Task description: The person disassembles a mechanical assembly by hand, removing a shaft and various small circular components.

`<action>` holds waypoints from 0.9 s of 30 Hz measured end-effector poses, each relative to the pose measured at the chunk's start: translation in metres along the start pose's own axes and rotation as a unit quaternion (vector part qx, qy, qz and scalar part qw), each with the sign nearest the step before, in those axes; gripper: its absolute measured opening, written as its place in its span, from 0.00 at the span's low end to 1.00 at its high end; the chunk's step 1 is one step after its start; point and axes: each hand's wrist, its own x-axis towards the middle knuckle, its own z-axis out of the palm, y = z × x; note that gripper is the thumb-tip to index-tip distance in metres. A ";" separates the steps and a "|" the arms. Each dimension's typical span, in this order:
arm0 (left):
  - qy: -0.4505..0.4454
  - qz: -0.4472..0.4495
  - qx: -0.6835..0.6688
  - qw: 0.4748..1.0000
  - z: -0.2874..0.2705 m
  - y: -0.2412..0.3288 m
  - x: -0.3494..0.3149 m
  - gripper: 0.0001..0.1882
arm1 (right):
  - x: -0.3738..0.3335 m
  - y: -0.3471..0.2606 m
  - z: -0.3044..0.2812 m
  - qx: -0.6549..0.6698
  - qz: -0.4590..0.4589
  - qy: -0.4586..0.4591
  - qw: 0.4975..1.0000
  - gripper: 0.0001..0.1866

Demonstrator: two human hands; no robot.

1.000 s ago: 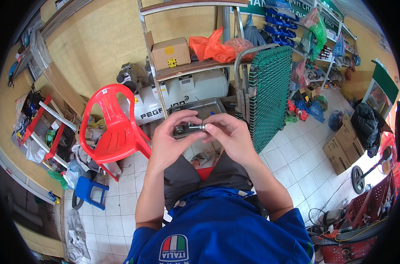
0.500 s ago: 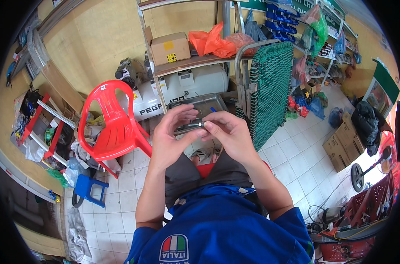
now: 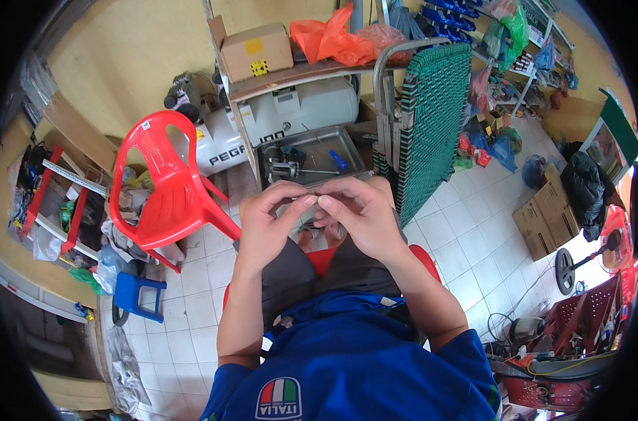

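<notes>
In front of my lap, my left hand [image 3: 273,214] and my right hand [image 3: 361,210] meet at the fingertips. Thumb and index finger of each are closed in a pinch on a small metal part [image 3: 317,199]. Only a sliver of it shows; the fingers hide the rest, so its exact kind cannot be made out. Just beyond the hands lies a grey metal tray [image 3: 319,140]. In it are a dark metal mechanism [image 3: 282,167] and a blue-handled tool [image 3: 339,160].
A red plastic chair [image 3: 168,189] and a blue stool [image 3: 140,296] stand to the left. A white air tank [image 3: 315,107] sits behind the tray under a shelf. On the right are a folded green woven cot [image 3: 435,133], a cardboard box [image 3: 547,221] and a red tool chest [image 3: 579,323].
My left fingers have closed from a loose curl into a pinch, meeting my right fingertips. The metal part, earlier showing as a short shiny cylinder, is now mostly covered. The view has shifted slightly.
</notes>
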 end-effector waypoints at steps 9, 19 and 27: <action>-0.017 -0.046 -0.088 0.995 -0.002 -0.018 0.031 0.10 | 0.032 0.013 -0.018 -0.005 0.039 0.007 0.999 0.10; -0.015 -0.171 0.012 0.985 -0.015 -0.061 0.063 0.10 | 0.075 0.040 -0.028 -0.003 0.083 0.012 0.996 0.10; 0.000 -0.201 -0.140 0.970 -0.018 -0.079 0.083 0.10 | 0.099 0.058 -0.040 -0.028 0.101 0.019 0.994 0.10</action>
